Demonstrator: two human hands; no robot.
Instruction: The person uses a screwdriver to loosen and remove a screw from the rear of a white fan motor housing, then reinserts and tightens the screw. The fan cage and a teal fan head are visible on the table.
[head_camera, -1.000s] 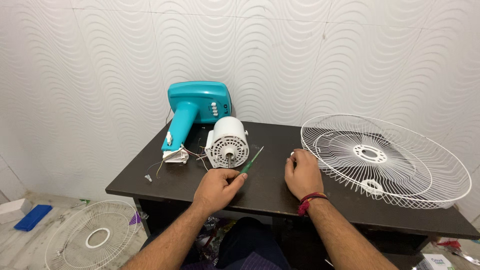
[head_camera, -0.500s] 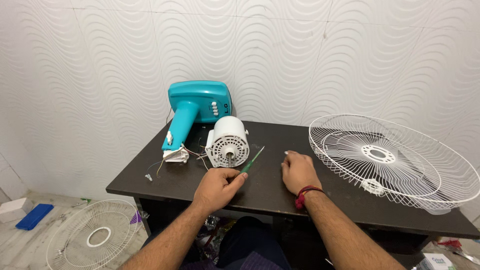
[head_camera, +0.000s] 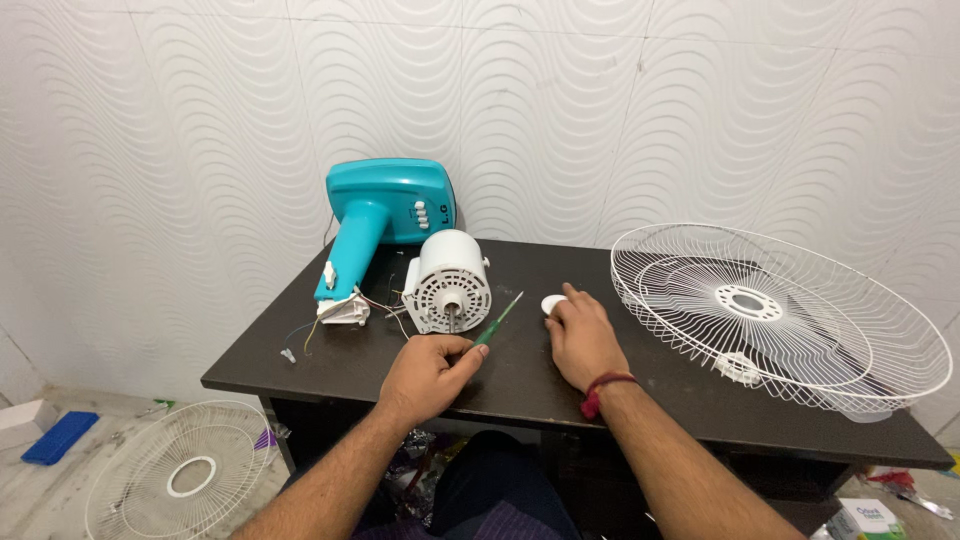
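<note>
Since the earlier frame the right hand (head_camera: 583, 338) has slid toward the middle of the table (head_camera: 330, 340), and its fingertips now touch a small white round cap (head_camera: 553, 304) that was not showing before; the left hand (head_camera: 428, 375) has stayed near the front edge. The left grip is pinched around the green handle of a screwdriver (head_camera: 497, 320), whose shaft slants up toward the back edge. The right grip is loosely spread, palm down, holding nothing, with a red thread at the wrist.

Just beside the screwdriver, toward the back, stands a white fan motor (head_camera: 449, 280) with its shaft facing the front edge. Left of it lies a teal fan body (head_camera: 378, 225), leaning against the wall, with loose wires and a small white piece (head_camera: 343, 311) at its foot near the left edge. A white wire fan guard (head_camera: 775, 315) covers the right end of the table and overhangs its right edge.

The table is dark brown and matte, set against a white wall with a raised wave pattern. On the pale floor at the left lie a second white guard (head_camera: 178, 478) and a blue flat object (head_camera: 60, 436).
</note>
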